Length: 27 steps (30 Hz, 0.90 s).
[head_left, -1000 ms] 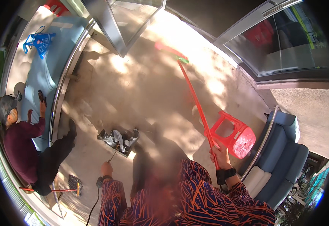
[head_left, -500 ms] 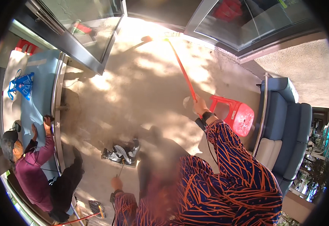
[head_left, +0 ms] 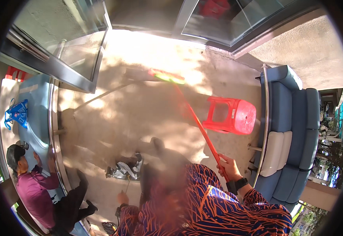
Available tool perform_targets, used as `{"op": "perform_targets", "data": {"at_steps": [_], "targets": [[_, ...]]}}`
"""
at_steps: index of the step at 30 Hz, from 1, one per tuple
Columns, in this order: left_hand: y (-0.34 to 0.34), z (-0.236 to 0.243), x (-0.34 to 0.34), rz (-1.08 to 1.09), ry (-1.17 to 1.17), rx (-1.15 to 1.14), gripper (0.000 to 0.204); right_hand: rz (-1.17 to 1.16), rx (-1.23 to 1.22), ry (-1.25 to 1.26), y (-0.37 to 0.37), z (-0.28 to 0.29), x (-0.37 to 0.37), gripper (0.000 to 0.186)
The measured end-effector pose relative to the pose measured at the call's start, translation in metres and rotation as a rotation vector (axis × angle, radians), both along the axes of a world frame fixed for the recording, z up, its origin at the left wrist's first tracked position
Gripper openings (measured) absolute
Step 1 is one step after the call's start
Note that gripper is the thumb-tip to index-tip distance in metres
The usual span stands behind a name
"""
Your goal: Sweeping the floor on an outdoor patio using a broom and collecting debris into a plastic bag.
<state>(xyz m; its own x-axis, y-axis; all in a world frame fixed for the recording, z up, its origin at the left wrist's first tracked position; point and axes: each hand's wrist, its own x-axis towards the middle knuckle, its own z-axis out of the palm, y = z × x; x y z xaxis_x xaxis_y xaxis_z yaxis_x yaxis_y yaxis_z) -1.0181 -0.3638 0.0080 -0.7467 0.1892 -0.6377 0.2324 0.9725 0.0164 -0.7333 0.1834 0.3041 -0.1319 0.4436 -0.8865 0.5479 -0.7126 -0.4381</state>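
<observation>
A half-outdoor, porch-like sitting area
Dappled sunlight crosses the concrete floor (head_left: 112, 108); a left glazed door (head_left: 71, 51) and a right glazed door (head_left: 238, 23) stand at the far side, with a blue sofa (head_left: 281, 114) behind a metal rail (head_left: 265, 110) and greenery (head_left: 333, 165) beyond.

Sun-dappled floor (head_left: 112, 114); blue sofa (head_left: 281, 106) right; pale wall (head_left: 311, 51) beyond; glass door (head_left: 63, 45) upper left.

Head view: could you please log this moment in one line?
right hand: holds red broom; left hand: holds thin rod; red stool: beside broom
</observation>
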Motion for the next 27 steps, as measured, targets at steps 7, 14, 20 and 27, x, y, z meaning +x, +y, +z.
{"op": "perform_targets", "data": {"at_steps": [7, 14, 20, 27], "targets": [[-0.01, -0.005, 0.005, -0.038, -0.054, -0.028, 0.033, -0.009, 0.417, 0.12, 0.157, -0.137, -0.037, 0.043], [0.04, 0.007, -0.016, 0.263, -0.176, -0.007, 0.053, 1.428, 1.317, -0.63, 0.372, -0.266, -0.018, 0.023], [0.012, 0.026, -0.001, 0.282, -0.095, -0.092, 0.048, 0.505, 0.947, -0.267, 0.278, -0.307, -0.056, 0.014], [-0.041, 0.009, 0.021, 0.229, -0.053, -0.027, 0.044, 0.332, 0.439, -0.142, 0.107, -0.178, -0.002, 0.029]]}}
